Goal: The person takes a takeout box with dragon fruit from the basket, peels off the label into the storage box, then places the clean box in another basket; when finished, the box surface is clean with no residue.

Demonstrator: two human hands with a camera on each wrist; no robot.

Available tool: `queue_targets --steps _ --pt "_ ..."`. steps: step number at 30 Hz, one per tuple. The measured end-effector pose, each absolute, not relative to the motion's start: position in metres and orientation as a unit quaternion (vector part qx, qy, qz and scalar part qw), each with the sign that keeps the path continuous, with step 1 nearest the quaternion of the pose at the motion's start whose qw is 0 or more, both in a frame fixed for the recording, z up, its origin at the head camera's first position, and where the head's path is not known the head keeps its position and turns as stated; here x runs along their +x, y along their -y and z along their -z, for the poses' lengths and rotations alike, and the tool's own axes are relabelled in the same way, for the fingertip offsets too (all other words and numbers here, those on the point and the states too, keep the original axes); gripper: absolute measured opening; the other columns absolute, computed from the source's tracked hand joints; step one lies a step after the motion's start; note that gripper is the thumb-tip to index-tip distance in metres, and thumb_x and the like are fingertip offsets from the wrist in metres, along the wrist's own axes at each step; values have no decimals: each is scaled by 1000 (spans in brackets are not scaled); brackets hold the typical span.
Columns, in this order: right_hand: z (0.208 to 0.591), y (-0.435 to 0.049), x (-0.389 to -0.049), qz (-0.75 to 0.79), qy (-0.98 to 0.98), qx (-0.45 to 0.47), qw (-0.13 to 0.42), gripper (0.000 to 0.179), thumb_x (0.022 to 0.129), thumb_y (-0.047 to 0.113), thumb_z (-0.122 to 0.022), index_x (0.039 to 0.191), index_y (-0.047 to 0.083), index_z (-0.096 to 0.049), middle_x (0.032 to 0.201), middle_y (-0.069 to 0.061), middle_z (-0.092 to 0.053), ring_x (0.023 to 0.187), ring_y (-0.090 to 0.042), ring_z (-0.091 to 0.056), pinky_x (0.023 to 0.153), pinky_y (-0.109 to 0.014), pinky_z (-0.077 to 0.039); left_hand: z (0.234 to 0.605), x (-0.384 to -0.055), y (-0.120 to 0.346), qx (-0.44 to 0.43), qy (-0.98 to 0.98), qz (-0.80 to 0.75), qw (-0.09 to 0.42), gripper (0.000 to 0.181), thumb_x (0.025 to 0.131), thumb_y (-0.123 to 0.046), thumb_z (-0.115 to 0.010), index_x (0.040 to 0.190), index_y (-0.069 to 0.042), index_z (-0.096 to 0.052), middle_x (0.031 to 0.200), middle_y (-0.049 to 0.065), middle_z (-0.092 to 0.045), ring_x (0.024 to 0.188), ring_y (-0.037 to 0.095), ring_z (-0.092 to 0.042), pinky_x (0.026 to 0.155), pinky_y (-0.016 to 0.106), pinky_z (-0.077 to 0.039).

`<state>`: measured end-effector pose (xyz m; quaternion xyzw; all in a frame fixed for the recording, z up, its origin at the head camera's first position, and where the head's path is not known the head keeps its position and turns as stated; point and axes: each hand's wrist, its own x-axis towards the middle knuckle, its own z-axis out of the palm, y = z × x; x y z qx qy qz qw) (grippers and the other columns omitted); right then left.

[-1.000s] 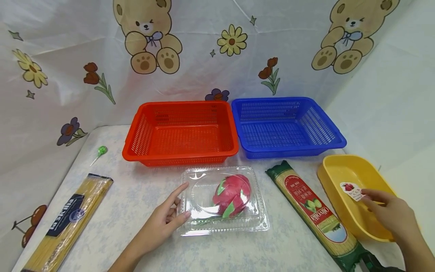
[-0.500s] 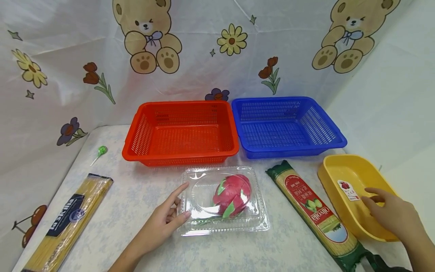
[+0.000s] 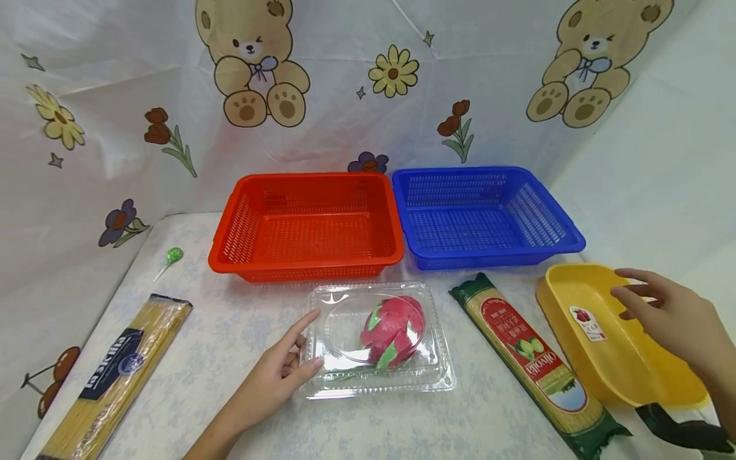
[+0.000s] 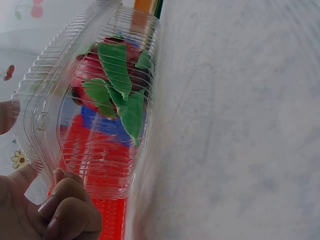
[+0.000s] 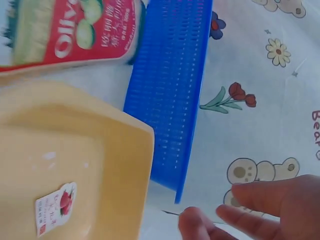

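My left hand [image 3: 273,377] stays spread against the box [image 3: 342,332]; my right hand [image 3: 674,316] has released the card [image 3: 588,324] and lifted, fingers apart, leaving it in the tray [image 3: 641,351] below, apparently placed. Left of my left hand: one lollipop [image 3: 174,255], one pasta pack [image 3: 117,374]; at its fingers, one box, one fruit [image 3: 395,329]; beyond, one red basket [image 3: 310,264], one blue basket [image 3: 497,255]; rightward, a second pack [image 3: 535,361], one tray, one card.

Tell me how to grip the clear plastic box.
Grip the clear plastic box by its left and right rims, one hand from each side, I'd judge: it lies flat, wide, with a jutting rim. The left hand touches its left edge; the right edge is free.
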<state>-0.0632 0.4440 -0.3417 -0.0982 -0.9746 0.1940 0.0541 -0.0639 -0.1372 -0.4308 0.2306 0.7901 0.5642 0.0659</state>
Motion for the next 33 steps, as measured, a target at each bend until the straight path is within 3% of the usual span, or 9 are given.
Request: queue_targets --steps 3,6,9,12,16,19,26,29,33 --pt "340 -445 -77 -224 969 -92 56 65 106 38 -54 149 -8 -39 124 -42 -55 81 -40 -68 57 -32 -57 431 -63 137 229 -792 -562 68 71 100 -20 -68 160 -30 -32 103 11 -47 59 -1 -34 49 21 -38" --pt "342 -448 -90 -266 959 -88 45 68 107 40 -51 154 -6 -32 127 -41 -54 77 -16 -67 57 -23 -52 432 -63 137 229 -793 -560 70 70 100 -20 -67 161 -26 -32 103 12 -46 59 -1 -33 49 21 -38" --pt "346 -451 -104 -309 947 -78 30 71 107 41 -49 157 -5 -25 131 -42 -51 74 3 -61 60 -24 -54 433 -62 138 227 -794 -560 70 70 100 -20 -67 161 -24 -32 103 12 -46 59 -1 -33 48 21 -38" --pt "349 -453 -116 -350 934 -74 12 74 108 41 -47 159 -3 -17 136 -41 -47 76 9 -60 63 -25 -56 432 -62 138 222 -794 -562 72 71 100 -21 -68 161 -24 -32 103 11 -46 58 -1 -33 48 21 -37" --pt "353 -456 -129 -407 909 -86 -4 77 108 43 -45 160 -2 -10 114 0 -67 80 4 -65 68 -24 -56 431 -63 138 217 -795 -561 80 71 100 -23 -68 161 -25 -32 104 11 -47 57 -1 -33 48 21 -36" --pt "357 -458 -137 -454 885 -101 -11 74 108 43 -47 161 3 -14 96 31 -59 80 1 -68 70 -22 -56 431 -63 139 216 -795 -561 82 71 100 -23 -68 161 -24 -32 103 11 -47 57 -1 -33 48 21 -36" --pt "363 -466 -147 -563 817 -120 -38 33 105 38 -57 134 34 -41 98 23 -70 82 -6 -69 71 -20 -55 432 -63 138 220 -796 -558 81 71 100 -23 -68 161 -30 -31 102 10 -48 57 -1 -32 47 21 -36" --pt "363 -466 -150 -612 780 -126 -47 29 102 35 -62 126 35 -45 96 17 -73 75 -9 -67 67 -19 -54 432 -64 138 217 -797 -557 81 71 100 -23 -68 160 -33 -31 102 10 -48 57 -1 -32 48 21 -36" --pt "363 -464 -155 -674 725 -132 -49 32 101 30 -65 127 30 -46 94 8 -75 64 -12 -59 57 -19 -48 433 -64 138 219 -799 -556 67 70 100 -22 -68 160 -26 -33 100 8 -48 61 3 -35 49 22 -36"
